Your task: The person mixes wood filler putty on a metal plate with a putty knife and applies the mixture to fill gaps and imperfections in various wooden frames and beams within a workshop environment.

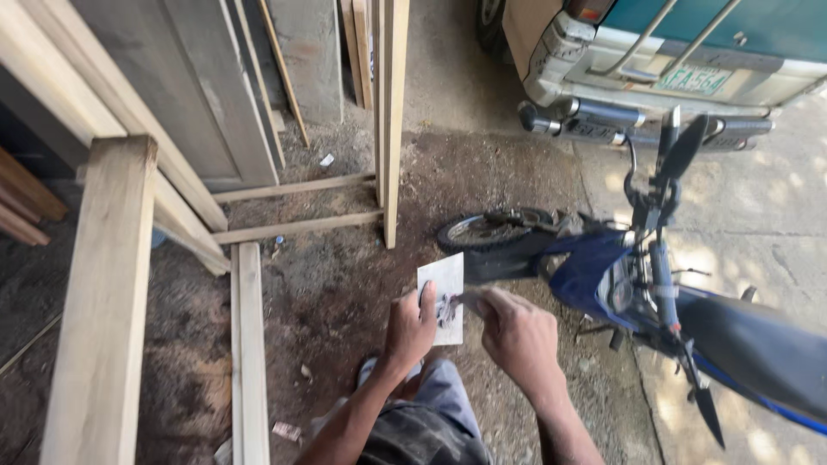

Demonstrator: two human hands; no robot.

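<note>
My left hand [410,325] holds a small white card or tile [444,284] upright by its lower edge, thumb pressed on its face. A dark smudge of material sits on the card near the thumb. My right hand [514,331] is closed around a thin tool whose tip meets that dark patch on the card; the tool itself is mostly hidden by the fingers. Both hands hover over the dirt ground in front of my knees.
A blue motorcycle [637,275] stands close at the right, its front wheel [482,231] just beyond the card. A vehicle's rear bumper [620,112] is behind it. Wooden planks [103,293] and an upright timber frame [392,120] stand at the left and centre.
</note>
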